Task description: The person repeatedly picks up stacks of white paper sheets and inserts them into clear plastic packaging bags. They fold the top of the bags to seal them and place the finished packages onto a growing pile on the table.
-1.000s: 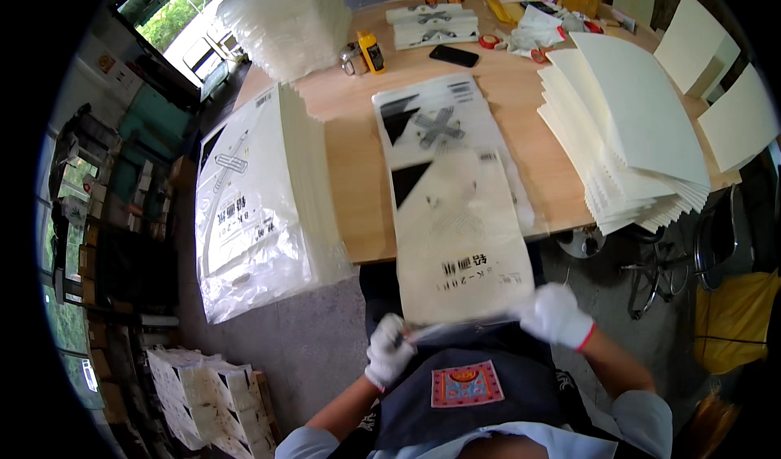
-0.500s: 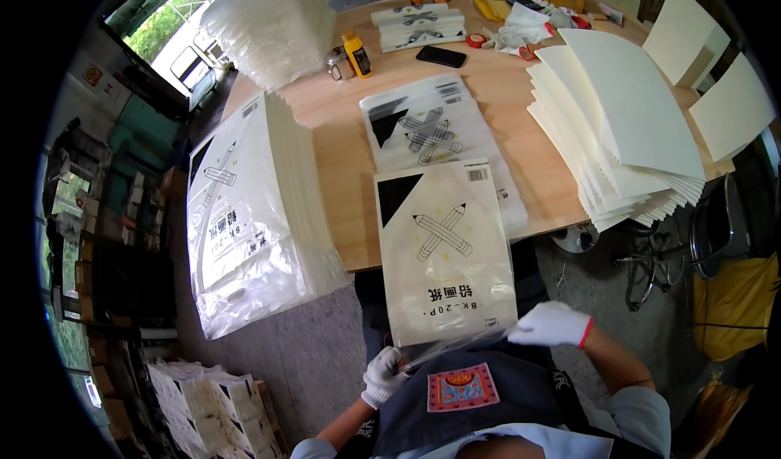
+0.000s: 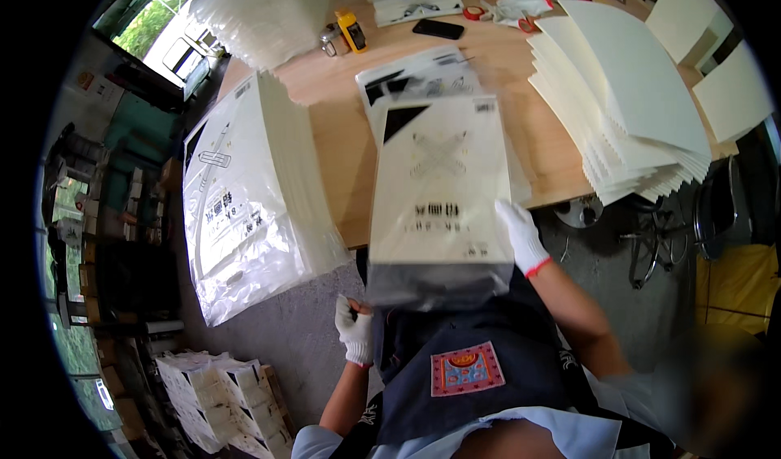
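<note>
A clear plastic bag of drawing paper [image 3: 439, 162], printed with crossed pencils and a black corner, tilts over the table's front edge, slightly blurred. Its unfilled see-through end [image 3: 439, 284] hangs toward my apron. My right hand [image 3: 523, 235], in a white glove with a red cuff, grips the bag's right side, fingers along the edge and partly hidden. My left hand [image 3: 355, 333], also gloved, is just off the bag's near left corner. Its fingers are half curled, with thumb and forefinger apart and nothing visible between them. Beneath the bag lie similar printed bags [image 3: 390, 81].
A tall stack of filled bags [image 3: 236, 207] overhangs the table's left front. Fanned cream paper [image 3: 626, 109] stands at the right. Further back are a phone [image 3: 438, 29], a yellow bottle [image 3: 351, 31] and a pile of clear plastic [image 3: 260, 20]. Packed bundles [image 3: 220, 394] stand on the floor, left.
The bag has moved forward, away from my body. My right hand has gone from its near corner up its right side. My left hand has come off the plastic end and shifted left.
</note>
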Available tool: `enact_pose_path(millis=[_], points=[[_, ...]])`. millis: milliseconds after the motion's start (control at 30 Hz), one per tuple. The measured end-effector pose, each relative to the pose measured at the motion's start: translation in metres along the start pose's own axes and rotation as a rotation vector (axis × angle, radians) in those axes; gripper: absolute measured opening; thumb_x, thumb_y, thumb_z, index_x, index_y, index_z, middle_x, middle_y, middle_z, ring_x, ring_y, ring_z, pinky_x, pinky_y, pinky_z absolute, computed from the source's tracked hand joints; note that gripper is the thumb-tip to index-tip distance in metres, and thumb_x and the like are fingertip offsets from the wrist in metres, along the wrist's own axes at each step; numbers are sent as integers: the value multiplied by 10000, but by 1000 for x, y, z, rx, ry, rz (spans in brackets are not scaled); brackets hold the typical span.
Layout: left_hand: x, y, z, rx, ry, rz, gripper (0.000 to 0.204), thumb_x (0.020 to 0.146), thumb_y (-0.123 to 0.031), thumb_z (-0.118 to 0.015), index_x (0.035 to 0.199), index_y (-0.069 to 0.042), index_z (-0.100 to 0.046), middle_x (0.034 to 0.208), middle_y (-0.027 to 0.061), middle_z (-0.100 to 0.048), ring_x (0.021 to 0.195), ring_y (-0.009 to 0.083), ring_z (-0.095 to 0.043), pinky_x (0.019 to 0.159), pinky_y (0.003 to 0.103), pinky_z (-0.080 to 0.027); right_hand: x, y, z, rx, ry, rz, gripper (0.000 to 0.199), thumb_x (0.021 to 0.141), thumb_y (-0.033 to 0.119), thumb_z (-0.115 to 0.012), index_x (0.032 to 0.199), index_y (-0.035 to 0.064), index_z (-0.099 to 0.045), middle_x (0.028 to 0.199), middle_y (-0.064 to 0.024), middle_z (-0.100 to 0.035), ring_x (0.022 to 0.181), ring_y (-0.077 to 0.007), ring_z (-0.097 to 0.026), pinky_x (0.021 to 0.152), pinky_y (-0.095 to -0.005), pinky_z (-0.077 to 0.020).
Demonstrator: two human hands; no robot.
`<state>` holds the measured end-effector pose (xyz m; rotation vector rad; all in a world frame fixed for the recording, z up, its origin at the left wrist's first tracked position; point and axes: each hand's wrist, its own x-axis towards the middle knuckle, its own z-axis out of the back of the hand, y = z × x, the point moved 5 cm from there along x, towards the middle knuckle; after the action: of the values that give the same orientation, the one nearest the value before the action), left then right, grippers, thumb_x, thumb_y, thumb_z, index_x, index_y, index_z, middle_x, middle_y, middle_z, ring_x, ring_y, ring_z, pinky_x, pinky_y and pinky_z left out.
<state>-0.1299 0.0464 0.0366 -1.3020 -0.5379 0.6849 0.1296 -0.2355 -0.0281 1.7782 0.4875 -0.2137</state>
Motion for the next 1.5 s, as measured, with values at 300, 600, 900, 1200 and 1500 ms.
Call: enact_pose_path(millis=[300, 600, 900, 1200, 1500], points=[[-18, -31, -164, -500, 545, 542, 170, 960, -175, -525, 1067, -51, -570, 939, 62, -630, 774, 136, -583, 730, 322, -518, 27, -11, -39, -447, -44, 112, 499, 921, 421, -545, 1189, 1, -581, 1074, -127, -661, 974, -188, -607, 862, -297, -439], [-4, -23, -131, 2, 1113, 141, 195, 917, -241, -601, 883, -50, -621, 842, 41, -633, 710, 128, -605, 631, 253, -492, -13, 52, 5, 94, 159, -134, 302, 910, 167, -611, 1142, -25, -579, 997, -76, -652, 881, -138, -628, 743, -281, -513], [56, 30, -96, -185, 531, 525, 375, 954, -350, -534, 1182, -52, -546, 909, 75, -641, 723, 152, -622, 651, 292, -513, -73, 14, 104, -649, 396, -495, 306, 920, 308, -570, 1049, 37, -635, 802, -106, -687, 600, -153, -627, 537, -282, -520], [62, -176, -78, 285, 392, -362, 253, 811, -174, -706, 727, -29, -516, 616, 76, -525, 570, 146, -527, 548, 316, -432, -60, -20, -59, 255, 604, -341, 418, 952, 239, -545, 1299, 12, -491, 1167, -65, -600, 989, -143, -600, 854, -283, -494], [92, -236, 139, -286, -570, -598, 177, 982, -83, -475, 811, -130, -471, 695, -80, -365, 591, 8, -343, 489, 165, -300, -30, 84, -295, 13, 956, -156, 351, 925, 282, -592, 1111, -16, -601, 939, -36, -629, 797, -101, -561, 697, -245, -465]])
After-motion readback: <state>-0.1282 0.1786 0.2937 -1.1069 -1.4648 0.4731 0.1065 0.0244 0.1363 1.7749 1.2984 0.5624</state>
